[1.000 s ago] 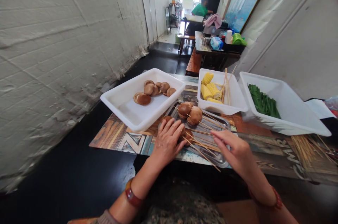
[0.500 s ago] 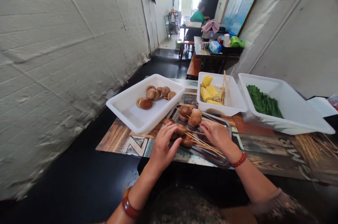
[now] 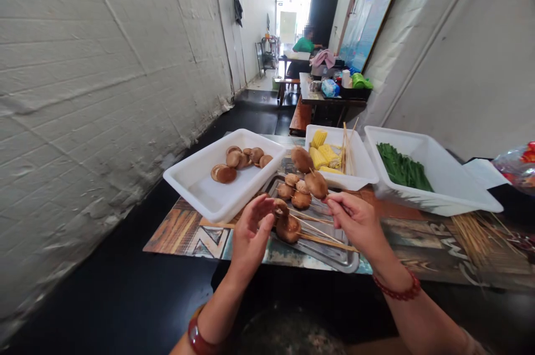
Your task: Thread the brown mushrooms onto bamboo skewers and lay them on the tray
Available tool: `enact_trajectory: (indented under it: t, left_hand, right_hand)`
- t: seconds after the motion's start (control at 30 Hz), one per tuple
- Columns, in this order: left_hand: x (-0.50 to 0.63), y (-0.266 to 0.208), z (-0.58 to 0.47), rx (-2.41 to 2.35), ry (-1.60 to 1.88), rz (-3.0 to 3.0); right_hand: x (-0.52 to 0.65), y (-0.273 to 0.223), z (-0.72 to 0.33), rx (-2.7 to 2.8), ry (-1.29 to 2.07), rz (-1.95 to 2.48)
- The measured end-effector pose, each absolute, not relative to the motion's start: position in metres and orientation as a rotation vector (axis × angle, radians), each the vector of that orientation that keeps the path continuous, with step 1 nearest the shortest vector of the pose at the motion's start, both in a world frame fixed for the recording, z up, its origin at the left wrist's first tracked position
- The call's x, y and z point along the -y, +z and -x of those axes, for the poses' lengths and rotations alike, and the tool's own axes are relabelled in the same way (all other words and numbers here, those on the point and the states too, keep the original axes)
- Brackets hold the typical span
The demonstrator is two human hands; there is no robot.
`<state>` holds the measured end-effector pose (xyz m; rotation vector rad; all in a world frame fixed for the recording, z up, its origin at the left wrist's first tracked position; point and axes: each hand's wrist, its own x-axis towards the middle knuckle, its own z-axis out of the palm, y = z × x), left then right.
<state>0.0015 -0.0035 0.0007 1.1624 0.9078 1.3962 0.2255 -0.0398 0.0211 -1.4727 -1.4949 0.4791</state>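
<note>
My right hand (image 3: 355, 218) pinches a mushroom skewer (image 3: 316, 185) just below its caps. Two brown caps are threaded on it, raised over the metal tray (image 3: 349, 261). Below it, more skewered mushrooms (image 3: 301, 199) lie on the tray, some with pale undersides up. Close to the tray's left side is my left hand (image 3: 251, 232), its fingers curved and apart. It is beside another group of skewered mushrooms (image 3: 288, 228), whose sticks point right. Whether its fingertips touch a mushroom there I cannot tell.
A white tub (image 3: 188, 182) with loose mushrooms (image 3: 237, 158) stands at left. Behind the tray, another white tub (image 3: 363, 168) holds corn pieces (image 3: 328, 155) and sticks. Green leaves (image 3: 403, 168) lie in a tub (image 3: 451, 196) at right, near bare skewers (image 3: 480, 241). Farther back sits a person (image 3: 304, 45).
My right hand has lifted a skewer with two mushrooms up off the tray. My left hand has drawn slightly left, off the mushrooms beneath it. The camera view has tilted up.
</note>
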Motion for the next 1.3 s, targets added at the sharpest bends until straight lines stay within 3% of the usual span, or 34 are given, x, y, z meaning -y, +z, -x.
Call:
enact_trajectory:
  t: [0.23,0.43,0.67,1.17,1.3]
  left_hand:
    - [0.015,0.021,-0.008,-0.578,1.439,-1.027]
    - [0.035,0.033,0.001,-0.474,1.289,-0.765]
    - [0.031,0.004,0.008,-0.519,1.205,-0.426]
    - [0.022,-0.005,-0.009,-0.478,1.244,-0.446]
    - [0.02,-0.002,-0.004,-0.496,1.239,-0.405]
  right_hand:
    - [0.08,0.062,-0.175,1.719,0.112,1.229]
    - [0.083,0.014,-0.129,1.784,0.238,1.159]
    - [0.092,-0.032,-0.106,1.797,0.462,1.191]
    - [0.092,-0.031,-0.114,2.004,-0.031,1.345]
    - [0.092,-0.028,-0.117,1.946,0.002,1.244]
